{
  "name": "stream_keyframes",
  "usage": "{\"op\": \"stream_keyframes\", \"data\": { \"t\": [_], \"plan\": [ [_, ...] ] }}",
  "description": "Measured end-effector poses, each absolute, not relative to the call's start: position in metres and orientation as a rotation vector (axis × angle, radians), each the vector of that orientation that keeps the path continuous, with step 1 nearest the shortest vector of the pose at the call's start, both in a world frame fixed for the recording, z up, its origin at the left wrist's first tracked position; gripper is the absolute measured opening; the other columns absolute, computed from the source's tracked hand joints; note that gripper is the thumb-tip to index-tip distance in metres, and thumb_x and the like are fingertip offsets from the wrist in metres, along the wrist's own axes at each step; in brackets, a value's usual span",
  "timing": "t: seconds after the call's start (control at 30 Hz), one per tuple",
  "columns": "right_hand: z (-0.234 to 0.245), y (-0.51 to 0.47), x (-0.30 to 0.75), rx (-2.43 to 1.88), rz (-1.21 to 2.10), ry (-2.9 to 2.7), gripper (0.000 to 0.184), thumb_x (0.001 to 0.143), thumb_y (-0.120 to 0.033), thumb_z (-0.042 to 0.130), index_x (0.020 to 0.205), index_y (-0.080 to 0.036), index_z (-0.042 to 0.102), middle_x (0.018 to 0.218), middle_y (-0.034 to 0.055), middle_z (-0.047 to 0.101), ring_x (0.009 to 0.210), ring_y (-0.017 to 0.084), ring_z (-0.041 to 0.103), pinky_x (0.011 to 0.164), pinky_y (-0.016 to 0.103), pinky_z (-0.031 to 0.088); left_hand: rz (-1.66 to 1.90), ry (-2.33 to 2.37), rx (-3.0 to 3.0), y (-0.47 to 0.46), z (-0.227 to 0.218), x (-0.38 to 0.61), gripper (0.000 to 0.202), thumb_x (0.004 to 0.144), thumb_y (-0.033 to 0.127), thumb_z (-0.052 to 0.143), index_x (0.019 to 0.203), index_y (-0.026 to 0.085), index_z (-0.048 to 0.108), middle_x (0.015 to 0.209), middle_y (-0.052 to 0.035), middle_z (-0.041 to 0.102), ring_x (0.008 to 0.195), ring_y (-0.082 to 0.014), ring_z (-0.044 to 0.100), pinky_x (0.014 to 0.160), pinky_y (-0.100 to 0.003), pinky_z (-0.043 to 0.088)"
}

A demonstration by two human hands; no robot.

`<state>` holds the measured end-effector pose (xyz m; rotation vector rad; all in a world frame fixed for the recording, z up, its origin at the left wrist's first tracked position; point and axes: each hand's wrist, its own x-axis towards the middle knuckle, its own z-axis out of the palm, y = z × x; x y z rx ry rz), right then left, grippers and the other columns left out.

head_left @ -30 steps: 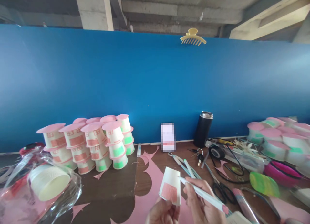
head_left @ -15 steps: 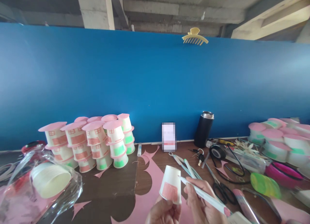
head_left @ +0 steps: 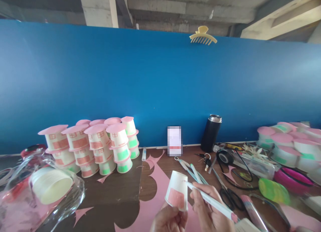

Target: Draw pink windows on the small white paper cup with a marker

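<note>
the left hand [head_left: 169,219] clasps the cup [head_left: 175,185] low by its wide rim, thumb in front — the cup upside down above the pink paper [head_left: 147,216] on the desk [head_left: 117,196]. the right hand [head_left: 210,207], just beside, curls its fingers round a slanted pen [head_left: 213,201] — tip at the cup's upper right side.

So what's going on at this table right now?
A person is working at a table. The left hand holds a white paper cup, wide rim down, with a reddish patch on its side. The right hand grips a marker, its tip at the cup's side, above the patch. Pink paper lies under the hands, and stacked cups with pink tops stand off to the left.
</note>
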<state>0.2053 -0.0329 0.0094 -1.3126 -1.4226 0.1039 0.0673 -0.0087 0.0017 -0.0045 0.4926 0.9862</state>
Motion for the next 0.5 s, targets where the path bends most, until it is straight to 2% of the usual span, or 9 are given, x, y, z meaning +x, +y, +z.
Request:
{"op": "stream_keyframes", "data": {
  "t": [0.37,0.5],
  "plan": [
    [0.0088,-0.0323,0.2040,-1.283,0.184,-1.402,0.017,0.094,-0.030,0.052,0.108,-0.022,0.057,0.080,0.0037,0.066,0.068,0.016,0.071,0.062,0.023,0.059,1.001,0.508,0.013,-0.0100,-0.0007,0.0686,0.020,0.071,-0.003,0.062,0.085,0.010,0.069,0.073,-0.0084,0.076,0.070,-0.0191,0.072,0.072,-0.029,0.055],
    [0.0103,-0.0323,0.2033,-1.295,0.194,-1.399,0.015,0.095,-0.030,0.052,0.107,-0.023,0.057,0.079,0.0035,0.065,0.072,0.017,0.072,0.065,0.024,0.060,1.032,0.533,0.030,-0.0109,-0.0014,0.0700,0.015,0.069,-0.001,0.064,0.075,0.012,0.068,0.072,-0.0082,0.076,0.068,-0.0188,0.071,0.073,-0.029,0.055]
  ]
}}
